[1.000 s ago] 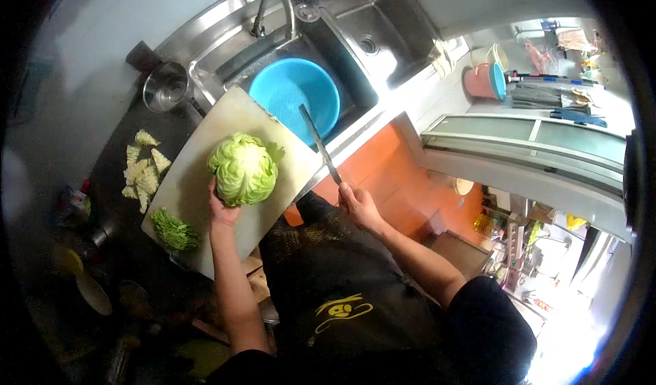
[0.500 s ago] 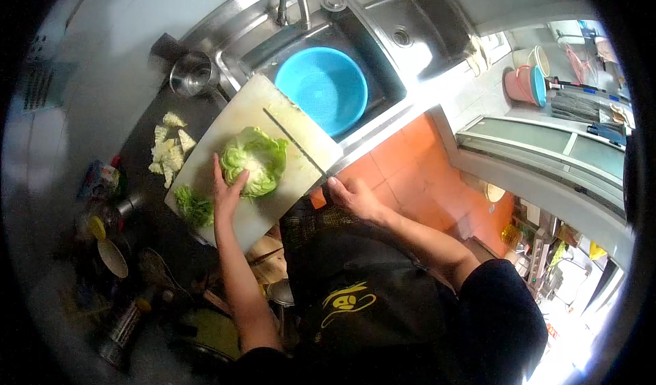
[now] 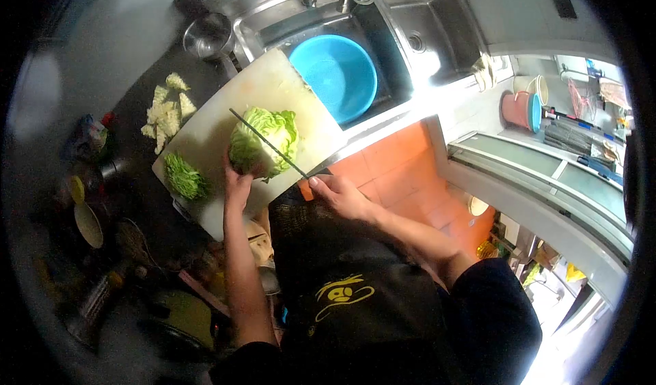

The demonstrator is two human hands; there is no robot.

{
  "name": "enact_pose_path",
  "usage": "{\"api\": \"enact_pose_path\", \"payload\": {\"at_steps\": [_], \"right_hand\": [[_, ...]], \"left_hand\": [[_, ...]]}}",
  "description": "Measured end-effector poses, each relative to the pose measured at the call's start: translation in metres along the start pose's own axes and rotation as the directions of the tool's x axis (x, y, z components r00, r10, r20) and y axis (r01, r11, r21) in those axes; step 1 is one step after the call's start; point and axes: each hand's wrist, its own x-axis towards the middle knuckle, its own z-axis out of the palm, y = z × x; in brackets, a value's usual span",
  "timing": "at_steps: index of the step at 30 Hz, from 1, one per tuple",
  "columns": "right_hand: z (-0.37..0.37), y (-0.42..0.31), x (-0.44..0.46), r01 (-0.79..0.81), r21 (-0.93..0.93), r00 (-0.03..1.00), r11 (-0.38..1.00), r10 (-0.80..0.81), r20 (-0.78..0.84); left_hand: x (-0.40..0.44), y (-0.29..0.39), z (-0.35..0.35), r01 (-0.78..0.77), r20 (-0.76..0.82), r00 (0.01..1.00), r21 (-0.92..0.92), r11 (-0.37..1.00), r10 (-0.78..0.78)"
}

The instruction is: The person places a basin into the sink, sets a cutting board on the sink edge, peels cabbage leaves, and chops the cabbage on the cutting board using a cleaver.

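Note:
A pale green head of lettuce [image 3: 280,126] sits on the white cutting board [image 3: 256,77]. My left hand [image 3: 239,178] grips its near left side, fingers partly hidden behind the leaves. In my right hand [image 3: 335,192] is a kitchen knife [image 3: 256,130], seen edge-on as a thin dark line. Its blade extends across the top of the lettuce; whether it touches the leaves I cannot tell. Chopped greens [image 3: 183,178] lie in a small heap at the board's left end.
A blue basin [image 3: 335,77] stands in the left sink bowl, just beyond the board. Pale leafy pieces [image 3: 166,111] lie on the dark counter to the left, with a metal pot [image 3: 207,36] behind. A ladle [image 3: 87,224] and other utensils crowd the lower left.
The knife has moved left from the board's right side to over the lettuce. The lettuce has been turned, and my left hand has shifted to its near side.

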Motion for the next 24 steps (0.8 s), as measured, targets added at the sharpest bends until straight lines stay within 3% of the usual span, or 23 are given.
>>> {"api": "enact_pose_path", "payload": {"at_steps": [6,13,16,19,24], "right_hand": [[0.009,-0.006,-0.002,-0.031,-0.039,1.0,0.999,0.031,-0.004],[0.01,-0.014,-0.005,-0.047,-0.096,0.999,0.994,0.047,-0.002],[0.014,-0.013,-0.004,-0.122,-0.088,0.992,0.989,0.124,0.017],[0.016,-0.014,-0.004,-0.042,-0.057,0.999,0.998,0.042,-0.006],[0.015,-0.016,-0.004,-0.05,-0.138,0.999,0.989,0.049,-0.009]], "left_hand": [[-0.003,-0.01,0.002,0.033,-0.095,0.995,0.077,0.996,-0.025],[-0.004,-0.019,0.004,0.016,-0.078,0.997,-0.106,0.994,-0.024],[-0.007,-0.013,0.01,0.022,-0.097,0.994,-0.173,0.985,-0.039],[-0.007,-0.009,0.011,0.004,-0.093,0.995,-0.161,0.987,-0.019],[-0.004,-0.02,0.006,-0.028,-0.098,0.995,-0.071,0.997,0.021]]}}
